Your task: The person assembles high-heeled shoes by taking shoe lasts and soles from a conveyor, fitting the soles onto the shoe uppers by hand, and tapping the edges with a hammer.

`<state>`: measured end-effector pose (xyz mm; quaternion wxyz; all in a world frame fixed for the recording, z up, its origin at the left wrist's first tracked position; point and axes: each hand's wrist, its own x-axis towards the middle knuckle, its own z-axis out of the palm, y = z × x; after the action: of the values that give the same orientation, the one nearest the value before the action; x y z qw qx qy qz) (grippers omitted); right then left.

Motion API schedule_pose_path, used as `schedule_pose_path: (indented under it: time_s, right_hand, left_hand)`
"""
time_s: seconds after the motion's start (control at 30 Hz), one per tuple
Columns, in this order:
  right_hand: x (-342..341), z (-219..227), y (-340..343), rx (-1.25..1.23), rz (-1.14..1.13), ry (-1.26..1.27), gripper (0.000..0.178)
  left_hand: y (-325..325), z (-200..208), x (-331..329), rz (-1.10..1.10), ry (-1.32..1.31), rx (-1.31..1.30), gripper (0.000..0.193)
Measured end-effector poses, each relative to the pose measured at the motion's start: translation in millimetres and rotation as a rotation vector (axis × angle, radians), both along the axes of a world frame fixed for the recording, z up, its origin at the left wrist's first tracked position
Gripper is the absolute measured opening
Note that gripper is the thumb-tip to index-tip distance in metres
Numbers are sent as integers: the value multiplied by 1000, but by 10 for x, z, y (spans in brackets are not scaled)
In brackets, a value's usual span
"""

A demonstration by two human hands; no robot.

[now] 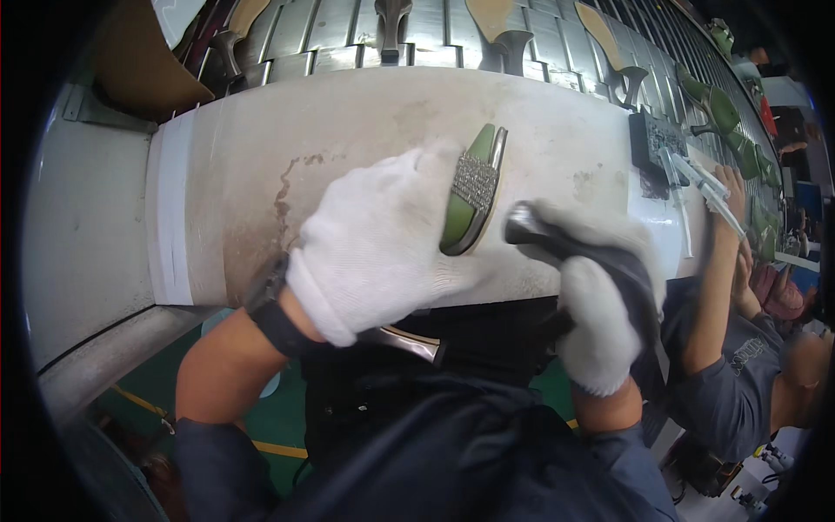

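Observation:
A green shoe with a glittery grey strap and a shiny dark sole edge is at the middle of the pale worktable. My left hand, in a white knit glove, is closed against the shoe's left side; its fingertips are hard to make out. To the right, my gloved right hand is wrapped round a dark tool with a rounded, shiny metal end pointing at the shoe, a little apart from it. Below my left wrist shows a curved shiny strip, its kind unclear.
Beyond the stained worktable runs a slatted metal conveyor carrying tan-soled, dark-heeled shoes and green shoes. A black block stands at the table's right. A co-worker reaches in there. A pale panel bounds the left.

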<state>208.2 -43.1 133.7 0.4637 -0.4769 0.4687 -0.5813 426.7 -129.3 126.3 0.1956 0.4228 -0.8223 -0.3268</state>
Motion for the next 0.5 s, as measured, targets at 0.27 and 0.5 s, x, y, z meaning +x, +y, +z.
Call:
schedule_pose_path:
  time_s: [0.27, 0.5]
  right_hand:
    - [-241, 19, -785, 117, 144, 203, 24]
    - [-335, -406, -926, 203, 89, 11, 23]
  left_hand:
    - [-35, -26, -144, 78, -146, 0, 70]
    - [-23, 128, 84, 162, 92, -439, 88]
